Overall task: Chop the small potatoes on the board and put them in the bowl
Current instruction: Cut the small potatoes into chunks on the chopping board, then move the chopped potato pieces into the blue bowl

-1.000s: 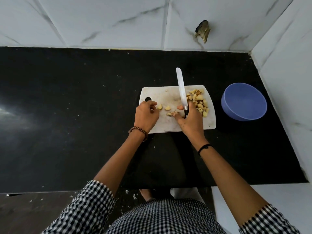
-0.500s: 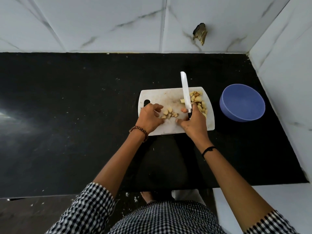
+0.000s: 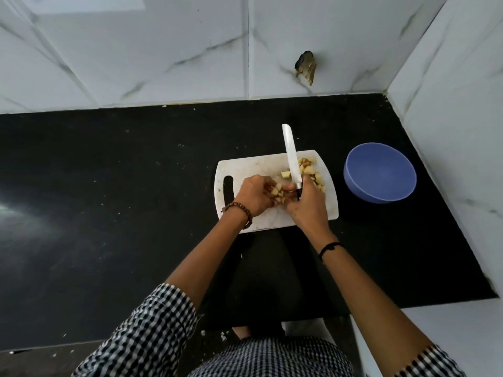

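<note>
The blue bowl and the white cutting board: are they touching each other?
Apart. The head view shows a strip of black counter between the blue bowl and the right edge of the white cutting board.

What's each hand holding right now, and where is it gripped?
The right hand holds the knife by its dark handle, blade pointing away. The left hand gathers potato pieces with its fingertips on the board.

Pale yellow potato pieces (image 3: 309, 170) lie heaped on the right part of the white cutting board (image 3: 250, 165), with a few more near its middle. The blue bowl (image 3: 380, 172) stands upright just right of the board, nothing visible inside.
</note>
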The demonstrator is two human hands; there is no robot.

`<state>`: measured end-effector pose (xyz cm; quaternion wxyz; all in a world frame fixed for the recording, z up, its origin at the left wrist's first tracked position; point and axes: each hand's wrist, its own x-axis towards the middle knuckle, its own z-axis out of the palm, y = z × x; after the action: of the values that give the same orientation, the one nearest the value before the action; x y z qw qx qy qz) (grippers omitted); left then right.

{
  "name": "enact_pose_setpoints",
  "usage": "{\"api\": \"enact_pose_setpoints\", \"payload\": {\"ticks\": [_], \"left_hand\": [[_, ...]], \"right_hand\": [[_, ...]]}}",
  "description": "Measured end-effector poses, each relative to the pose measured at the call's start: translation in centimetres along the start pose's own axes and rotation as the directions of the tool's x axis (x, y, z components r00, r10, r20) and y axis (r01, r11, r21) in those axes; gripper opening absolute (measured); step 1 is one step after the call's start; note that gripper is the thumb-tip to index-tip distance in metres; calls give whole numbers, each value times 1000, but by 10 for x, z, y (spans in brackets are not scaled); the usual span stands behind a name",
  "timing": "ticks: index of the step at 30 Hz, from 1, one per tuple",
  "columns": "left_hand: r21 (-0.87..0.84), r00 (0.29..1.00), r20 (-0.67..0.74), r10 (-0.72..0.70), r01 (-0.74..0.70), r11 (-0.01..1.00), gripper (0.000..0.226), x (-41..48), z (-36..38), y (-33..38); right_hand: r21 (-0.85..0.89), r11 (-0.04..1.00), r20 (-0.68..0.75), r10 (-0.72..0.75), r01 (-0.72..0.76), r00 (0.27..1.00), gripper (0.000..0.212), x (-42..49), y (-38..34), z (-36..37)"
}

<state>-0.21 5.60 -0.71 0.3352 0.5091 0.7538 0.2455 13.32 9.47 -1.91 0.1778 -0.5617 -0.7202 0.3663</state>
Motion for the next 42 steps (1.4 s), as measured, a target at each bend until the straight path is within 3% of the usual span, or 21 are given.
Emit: {"api": "enact_pose_setpoints", "payload": {"ticks": [6, 13, 18, 23, 30, 37, 42], "left_hand": [[-64, 1000, 3, -11, 12, 998, 43, 14, 15, 20], [-50, 995, -101, 2, -7, 999, 42, 10, 9, 12], [-63, 980, -187, -67, 57, 996, 31, 0, -2, -6], [-93, 949, -244, -199, 182, 979, 41, -14, -13, -27], [-94, 931, -264, -252, 236, 967, 45, -24, -22, -42], [5, 934, -285, -217, 228, 974, 40, -21, -20, -34], [75, 943, -303, -138, 168, 983, 38, -9, -17, -19]], "right_hand": [[-43, 999, -37, 21, -22, 999, 45, 8, 11, -22], [-75, 992, -133, -114, 105, 984, 35, 3, -9, -11], [-90, 984, -52, -159, 154, 986, 23, -8, -26, 8], [-108, 985, -3, -139, 138, 990, 25, -19, -37, 37], [-204, 975, 23, -86, 89, 996, 29, -25, -50, 61], [-156, 979, 103, -114, 129, 988, 17, -25, -42, 54], [-123, 980, 53, -150, 156, 987, 30, -17, -30, 20]]}}
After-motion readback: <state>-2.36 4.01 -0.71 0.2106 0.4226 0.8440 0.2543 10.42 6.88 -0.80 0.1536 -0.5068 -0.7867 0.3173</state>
